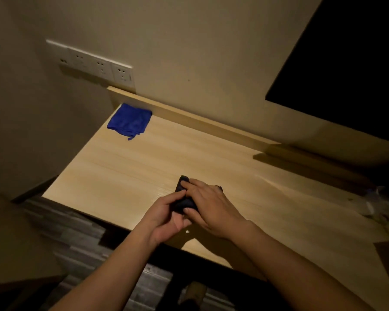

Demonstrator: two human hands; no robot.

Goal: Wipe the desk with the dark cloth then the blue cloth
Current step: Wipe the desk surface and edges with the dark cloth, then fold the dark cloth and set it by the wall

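A dark cloth (182,198) lies bunched on the light wooden desk (126,167), near its front edge. My left hand (169,214) pinches the cloth's near side from the left. My right hand (209,205) lies flat over the cloth from the right, with fingers spread on top, hiding most of it. A folded blue cloth (129,121) rests at the desk's far left corner, against the raised back strip, well away from both hands.
A row of wall sockets (99,66) sits above the desk's left end. A dark panel (346,70) hangs on the wall at the right. Clear plastic items (375,203) lie in shadow at the desk's right side. Grey flooring (76,239) shows below the desk's front edge.
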